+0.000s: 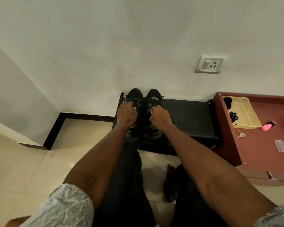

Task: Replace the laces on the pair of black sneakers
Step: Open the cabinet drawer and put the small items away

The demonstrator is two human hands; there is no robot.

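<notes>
1. Both hands are out on the sneakers: the left hand (127, 114) has its fingers curled into the left sneaker (135, 102), the right hand (159, 116) the same on the right sneaker (155, 100), each apparently gripping at the collar or tongue.
2. The pair stands side by side on a low black rack (190, 118) against the wall, toes to the wall.
3. Black laces show threaded on both sneakers; old or new, I cannot tell.
4. Dark bundles (233, 116), perhaps laces, lie in a cream tray (246, 115) on the red table (259, 145), well apart.
5. Judging from this, the task looks either barely begun or nearly finished.
</notes>
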